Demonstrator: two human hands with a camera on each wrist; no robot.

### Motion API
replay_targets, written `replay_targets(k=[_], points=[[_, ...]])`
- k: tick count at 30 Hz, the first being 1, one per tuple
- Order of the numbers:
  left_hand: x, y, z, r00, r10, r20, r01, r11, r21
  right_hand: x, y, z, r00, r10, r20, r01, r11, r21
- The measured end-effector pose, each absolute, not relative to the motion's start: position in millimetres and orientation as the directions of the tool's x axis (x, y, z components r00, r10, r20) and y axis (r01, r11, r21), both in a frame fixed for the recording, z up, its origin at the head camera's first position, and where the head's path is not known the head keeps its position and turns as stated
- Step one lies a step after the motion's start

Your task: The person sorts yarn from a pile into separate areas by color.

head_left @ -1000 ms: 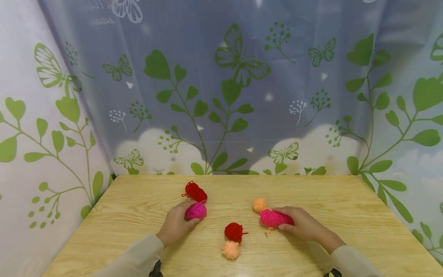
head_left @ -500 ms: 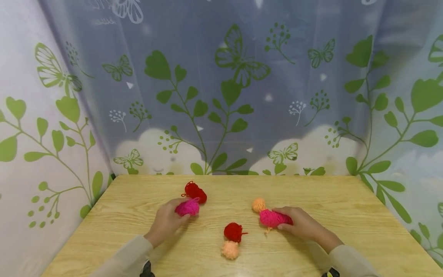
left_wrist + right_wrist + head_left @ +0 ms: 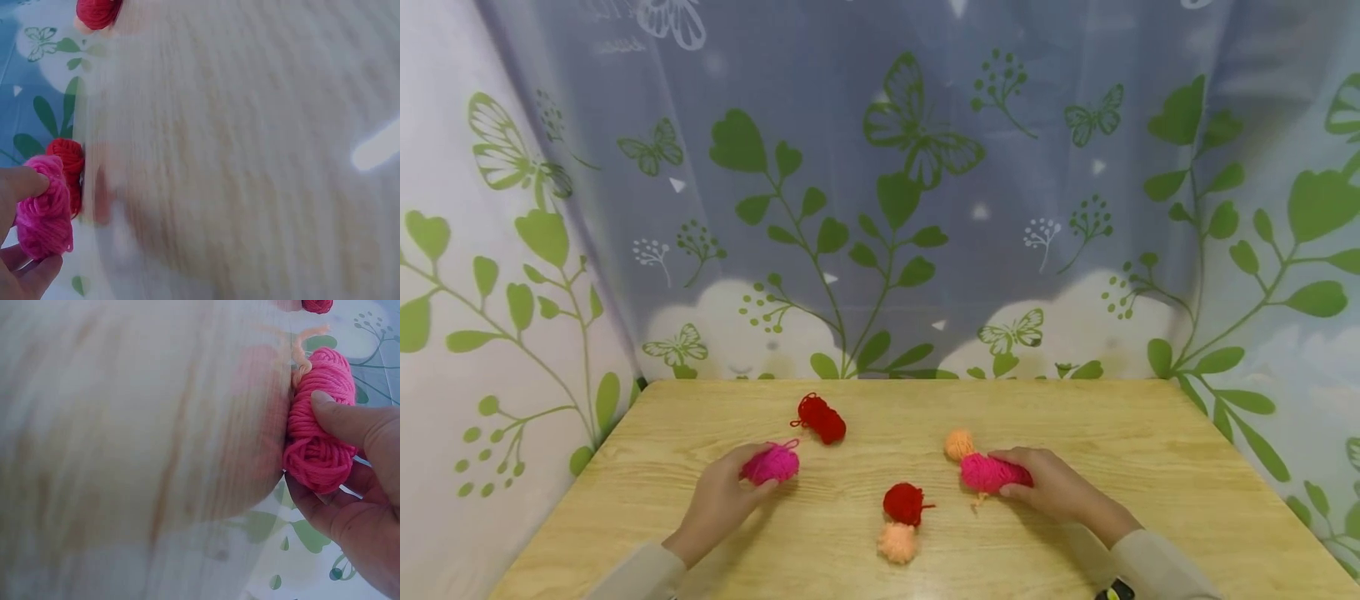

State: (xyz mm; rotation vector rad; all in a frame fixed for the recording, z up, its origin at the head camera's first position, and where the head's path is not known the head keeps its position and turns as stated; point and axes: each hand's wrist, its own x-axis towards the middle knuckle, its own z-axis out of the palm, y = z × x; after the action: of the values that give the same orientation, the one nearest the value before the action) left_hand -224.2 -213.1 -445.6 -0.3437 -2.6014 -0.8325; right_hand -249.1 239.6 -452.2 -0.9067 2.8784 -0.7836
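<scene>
My left hand (image 3: 718, 502) holds a magenta ball of yarn (image 3: 772, 463) between thumb and fingers, at the left of the table. In the left wrist view the magenta ball of yarn (image 3: 45, 209) shows a small loose loop at one end. On the right, my right hand (image 3: 1048, 483) grips a hot-pink skein of yarn (image 3: 988, 472), thumb on one side and fingers on the other. That pink skein (image 3: 322, 419) lies at the tabletop. An orange ball of yarn (image 3: 959, 444) touches its far end, and a loose orange strand sticks out beside it.
A red skein of yarn (image 3: 822, 418) lies toward the back left with loose loops. Nearer the front middle, a red ball of yarn (image 3: 904, 503) sits against a peach ball of yarn (image 3: 897, 542). A printed curtain (image 3: 820, 208) rises behind the wooden table (image 3: 880, 400).
My left hand has drawn the magenta ball of yarn left and toward me, away from the red skein. My right hand stays on the pink skein.
</scene>
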Motion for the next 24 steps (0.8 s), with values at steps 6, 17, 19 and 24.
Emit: replay_targets(k=[6, 17, 19, 24], points=[[-210.8, -222.3, -447.6, -0.897, 0.111, 0.429, 0.338, 0.796, 0.502, -249.3, 237.2, -447.6, -0.834, -0.54, 0.115, -0.523, 0.708, -0.474], [-190.6, -231.3, -453.9, -0.951, 0.042, 0.307, 0.21, 0.815, 0.54, -248.6, 236.9, -448.7, -0.849, -0.521, 0.088, -0.492, 0.719, -0.492], [-187.9, -232.5, -455.9, -0.964, 0.03, 0.263, 0.177, 0.811, 0.558, -248.6, 237.2, -449.5, -0.848, -0.521, 0.091, -0.495, 0.72, -0.487], [-185.2, -234.0, -461.9, -0.979, 0.007, 0.206, 0.128, 0.805, 0.579, -248.3, 238.2, -450.4, -0.844, -0.526, 0.109, -0.508, 0.717, -0.477]])
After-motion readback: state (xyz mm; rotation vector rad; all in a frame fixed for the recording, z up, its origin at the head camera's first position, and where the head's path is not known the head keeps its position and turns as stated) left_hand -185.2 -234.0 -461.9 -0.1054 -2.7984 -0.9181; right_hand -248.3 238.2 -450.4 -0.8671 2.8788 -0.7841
